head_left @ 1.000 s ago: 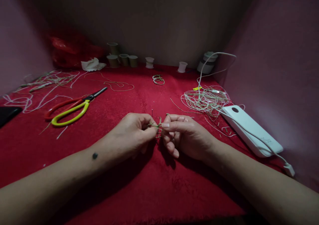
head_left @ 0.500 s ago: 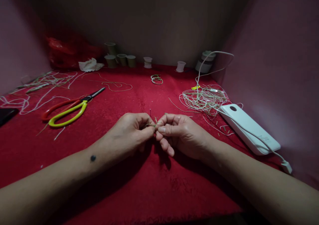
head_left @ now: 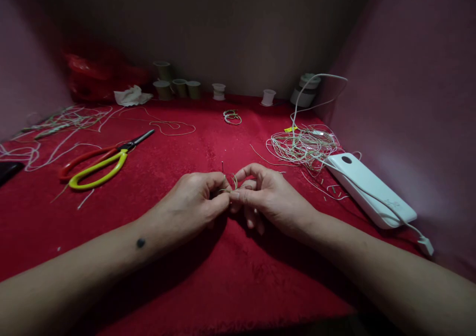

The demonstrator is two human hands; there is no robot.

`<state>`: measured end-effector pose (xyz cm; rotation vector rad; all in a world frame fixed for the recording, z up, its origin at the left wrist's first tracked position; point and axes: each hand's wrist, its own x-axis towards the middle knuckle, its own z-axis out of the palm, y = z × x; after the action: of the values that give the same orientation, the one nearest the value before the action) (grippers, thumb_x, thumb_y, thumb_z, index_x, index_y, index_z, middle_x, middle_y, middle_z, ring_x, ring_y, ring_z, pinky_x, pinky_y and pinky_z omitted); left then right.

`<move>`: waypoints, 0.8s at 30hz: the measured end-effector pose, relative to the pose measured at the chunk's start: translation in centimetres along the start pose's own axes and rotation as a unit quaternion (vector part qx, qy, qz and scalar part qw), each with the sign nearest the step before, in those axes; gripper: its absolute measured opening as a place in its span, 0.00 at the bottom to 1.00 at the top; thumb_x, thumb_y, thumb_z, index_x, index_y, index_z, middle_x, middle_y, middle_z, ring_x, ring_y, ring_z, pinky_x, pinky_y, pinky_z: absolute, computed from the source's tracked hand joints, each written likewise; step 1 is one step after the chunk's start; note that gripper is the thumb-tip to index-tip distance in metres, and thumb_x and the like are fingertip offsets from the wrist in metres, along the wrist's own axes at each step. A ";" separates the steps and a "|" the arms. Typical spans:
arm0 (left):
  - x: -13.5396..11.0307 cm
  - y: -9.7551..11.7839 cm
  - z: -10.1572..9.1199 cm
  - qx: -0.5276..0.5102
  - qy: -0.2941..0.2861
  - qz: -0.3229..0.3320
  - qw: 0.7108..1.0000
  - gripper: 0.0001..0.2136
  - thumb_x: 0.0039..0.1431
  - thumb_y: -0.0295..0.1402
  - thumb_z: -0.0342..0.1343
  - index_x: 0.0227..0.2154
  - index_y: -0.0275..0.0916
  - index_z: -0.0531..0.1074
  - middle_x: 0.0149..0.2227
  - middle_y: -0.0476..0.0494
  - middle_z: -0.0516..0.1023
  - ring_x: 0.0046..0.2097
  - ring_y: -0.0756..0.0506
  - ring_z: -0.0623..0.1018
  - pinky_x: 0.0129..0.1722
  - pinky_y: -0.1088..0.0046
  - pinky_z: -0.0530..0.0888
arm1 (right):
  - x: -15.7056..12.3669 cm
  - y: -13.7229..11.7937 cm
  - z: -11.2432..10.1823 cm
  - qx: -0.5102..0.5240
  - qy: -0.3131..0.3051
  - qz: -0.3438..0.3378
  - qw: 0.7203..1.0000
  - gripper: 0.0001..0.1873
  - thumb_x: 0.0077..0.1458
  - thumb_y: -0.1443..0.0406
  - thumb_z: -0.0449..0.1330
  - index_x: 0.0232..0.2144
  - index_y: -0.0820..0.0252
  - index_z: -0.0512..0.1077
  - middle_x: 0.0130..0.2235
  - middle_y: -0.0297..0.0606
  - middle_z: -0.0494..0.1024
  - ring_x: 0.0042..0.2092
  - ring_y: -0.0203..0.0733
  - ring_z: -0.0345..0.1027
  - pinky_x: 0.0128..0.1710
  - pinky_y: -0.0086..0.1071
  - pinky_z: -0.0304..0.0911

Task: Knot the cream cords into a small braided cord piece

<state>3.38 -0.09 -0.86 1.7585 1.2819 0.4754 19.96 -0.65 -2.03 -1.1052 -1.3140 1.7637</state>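
Observation:
My left hand (head_left: 193,204) and my right hand (head_left: 269,197) meet at the middle of the red cloth (head_left: 186,286), fingertips touching. Both pinch a short piece of thin green-and-pale thread (head_left: 227,184) that loops up between them. A dark pin or needle (head_left: 222,166) sticks up just behind my left thumb; what holds it is hidden. My forearms rest on the cloth.
Scissors (head_left: 100,162) with red and yellow handles lie at the left. A tangle of pale thread (head_left: 303,145) sits at the right, beside a white power bank (head_left: 368,189) with a cable. Several spools (head_left: 178,88) line the back wall. Loose threads (head_left: 55,127) lie far left.
My right hand has turned so its fingers arch over the thread instead of pointing left. Both hands have shifted slightly towards me while still pinching the thread.

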 end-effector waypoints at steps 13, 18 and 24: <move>0.1 0.3 -0.3 -0.056 -0.070 -0.082 0.993 0.08 0.52 0.36 0.52 0.22 0.40 0.66 0.12 0.55 0.64 0.13 0.53 0.61 0.11 0.81 0.56 | -0.6 -0.8 -0.8 -0.317 0.127 -0.166 0.925 0.14 0.61 0.58 0.55 0.29 0.62 0.70 0.27 0.35 0.72 0.27 0.32 0.63 0.28 0.28 0.59; -0.1 0.4 0.1 -0.074 -0.093 -0.079 0.990 0.07 0.52 0.35 0.52 0.23 0.40 0.65 0.12 0.56 0.63 0.14 0.54 0.61 0.10 0.82 0.56 | -0.6 -0.7 -0.7 -0.338 0.119 -0.216 0.908 0.06 0.56 0.66 0.59 0.30 0.61 0.75 0.32 0.37 0.73 0.35 0.36 0.67 0.37 0.31 0.60; -0.5 0.4 0.6 -0.036 -0.095 -0.029 0.994 0.06 0.54 0.31 0.50 0.26 0.38 0.70 0.16 0.56 0.62 0.17 0.54 0.62 0.15 0.82 0.59 | -0.4 -0.3 -0.3 -0.253 0.088 -0.169 0.949 0.07 0.53 0.64 0.61 0.27 0.63 0.72 0.29 0.35 0.72 0.31 0.34 0.66 0.31 0.28 0.61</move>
<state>3.80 -0.84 -0.78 1.6584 1.1646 0.3091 20.41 -0.77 -1.70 -1.1826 -1.7718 1.0783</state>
